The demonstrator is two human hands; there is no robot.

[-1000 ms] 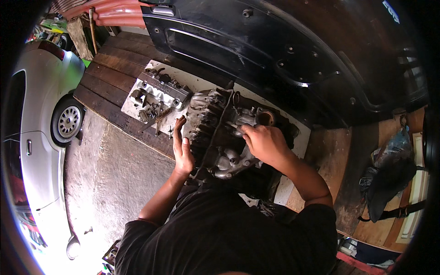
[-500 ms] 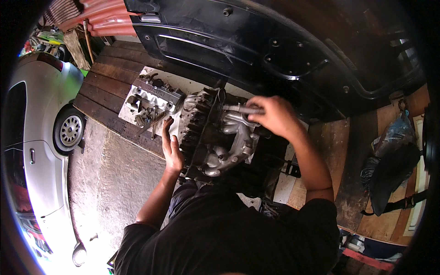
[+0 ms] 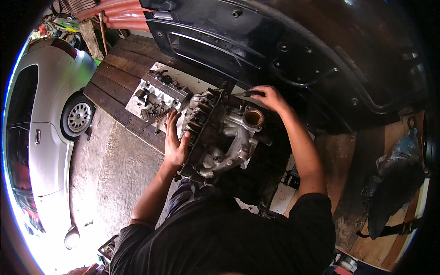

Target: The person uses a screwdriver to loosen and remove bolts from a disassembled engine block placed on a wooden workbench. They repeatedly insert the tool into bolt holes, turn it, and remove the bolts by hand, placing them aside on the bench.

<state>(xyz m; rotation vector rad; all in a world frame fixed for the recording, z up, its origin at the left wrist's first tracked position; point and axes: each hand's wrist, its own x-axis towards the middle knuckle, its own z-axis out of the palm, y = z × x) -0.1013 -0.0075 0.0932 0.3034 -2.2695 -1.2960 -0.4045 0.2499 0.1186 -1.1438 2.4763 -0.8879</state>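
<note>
In front of me stands an engine cylinder head (image 3: 199,117) with a row of dark valve parts along its left side. A grey cast intake manifold (image 3: 238,151) is joined to its right side, and the manifold's round opening (image 3: 253,118) faces up. My left hand (image 3: 174,146) lies with fingers stretched against the head's left edge. Beyond the round opening, my right hand (image 3: 270,97) grips a slim screwdriver (image 3: 253,93) by its dark handle. Its thin shaft points left toward the head's far end; whether the tip touches anything, I cannot tell.
A silver valve cover (image 3: 162,91) and several small metal parts (image 3: 153,113) lie on a white board on the plank bench (image 3: 114,68). A large black vehicle panel (image 3: 256,46) stands behind. A silver car (image 3: 50,123) is at left; a dark bag (image 3: 394,183) at right.
My right hand has moved away from over the manifold's round opening to the far end of the head, uncovering the opening. My left fingers have spread slightly, and the whole view has shifted.
</note>
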